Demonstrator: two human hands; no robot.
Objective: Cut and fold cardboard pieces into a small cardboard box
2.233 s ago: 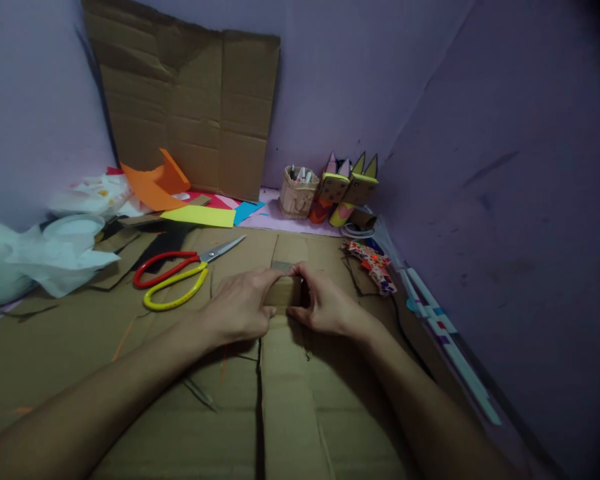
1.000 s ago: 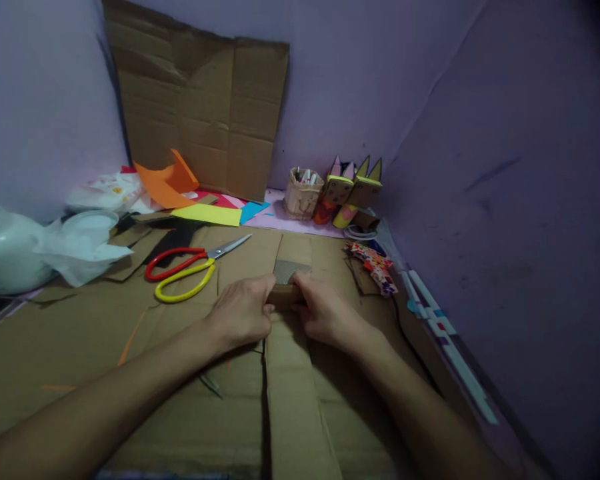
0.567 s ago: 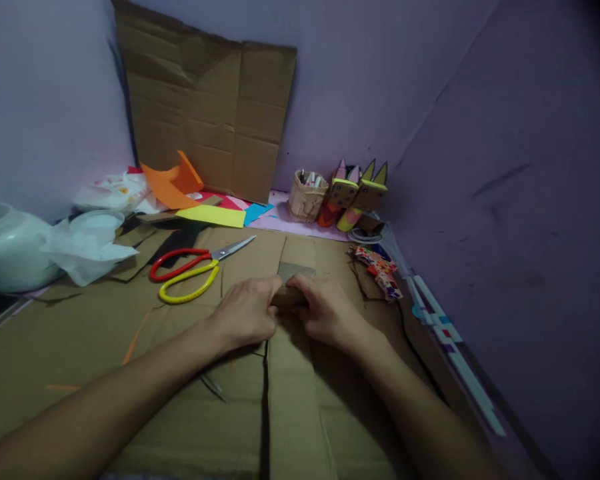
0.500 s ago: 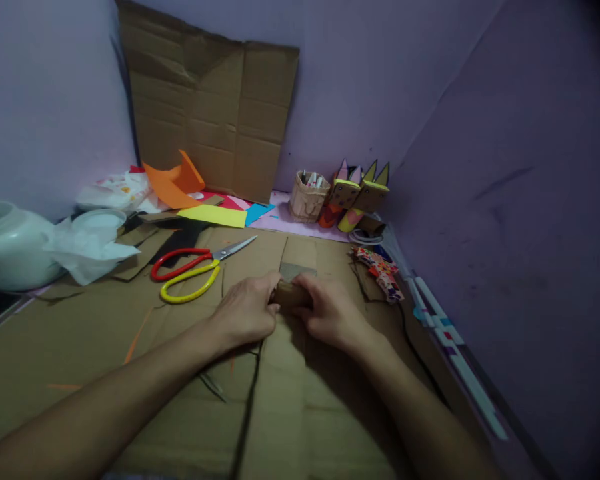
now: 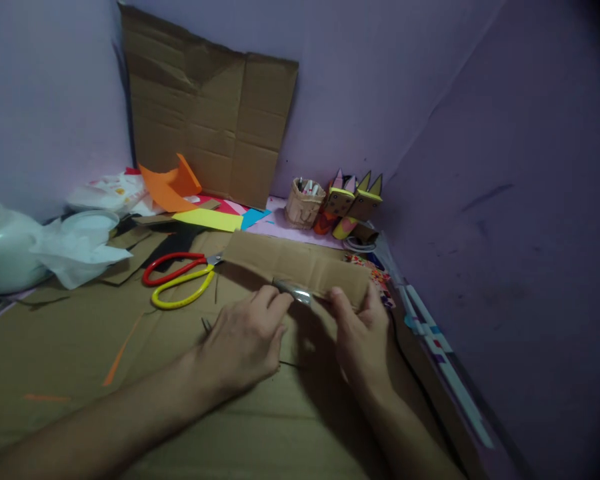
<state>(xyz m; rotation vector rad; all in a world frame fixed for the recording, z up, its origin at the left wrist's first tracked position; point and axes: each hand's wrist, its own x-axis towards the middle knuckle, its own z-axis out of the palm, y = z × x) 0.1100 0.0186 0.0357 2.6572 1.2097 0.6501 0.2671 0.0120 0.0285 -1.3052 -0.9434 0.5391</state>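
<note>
At one o'clock from the left hand [image 5: 250, 333], a creased cardboard strip [image 5: 290, 260] is extending sideways, its right end sitting in the grip of the right hand [image 5: 363, 333], whose thumb is pressing the near face. From that hand the strip is reaching toward ten o'clock, its left end hiding the blade tips of the scissors [image 5: 183, 280]. The left hand is curling its fingers just below the strip, with a shiny silvery piece [image 5: 300, 293] at its two o'clock; whether it is pinching that piece, I cannot tell. The scissors' handles are lying at the left hand's ten o'clock.
</note>
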